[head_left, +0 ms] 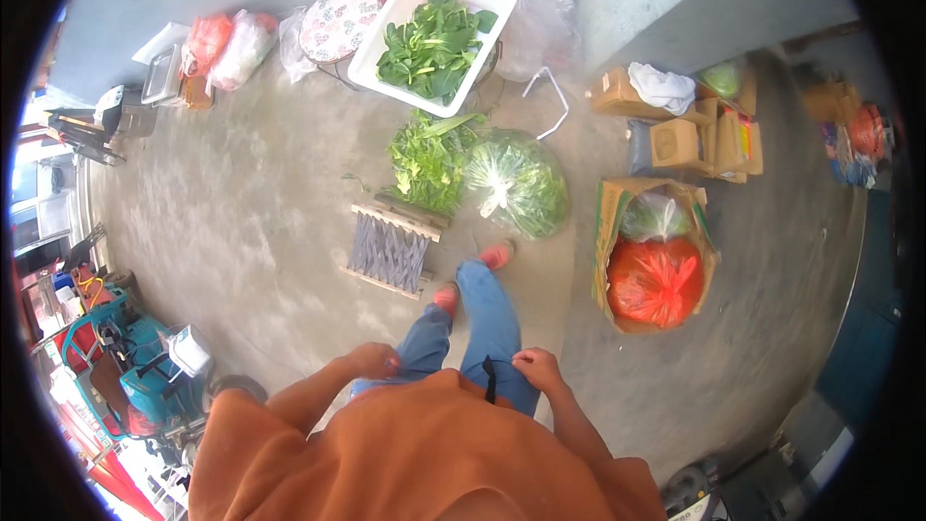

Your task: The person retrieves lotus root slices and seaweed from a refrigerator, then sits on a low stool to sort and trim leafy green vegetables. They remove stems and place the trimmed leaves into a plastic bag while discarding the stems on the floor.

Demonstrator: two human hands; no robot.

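I stand with both hands at the thighs of my blue jeans (494, 314). My left hand (374, 361) is closed, its curled fingers against the jeans on the left leg. My right hand (540, 367) pinches the jeans at the outer side of the right leg. A dark cord hangs at the front between them. Just ahead of my feet stands a low stool with a woven grey strap seat (386, 253). Beyond it lie a heap of loose leafy greens (429, 162) and a clear plastic bag of greens (521, 183).
A white basin (492, 2) of picked leaves rests at the far side, beside a round patterned stool (340, 23). To the right stand an open carton (604, 232) with a red bag (656, 282) and stacked cardboard boxes (675, 143). A teal vehicle (149, 381) is at left.
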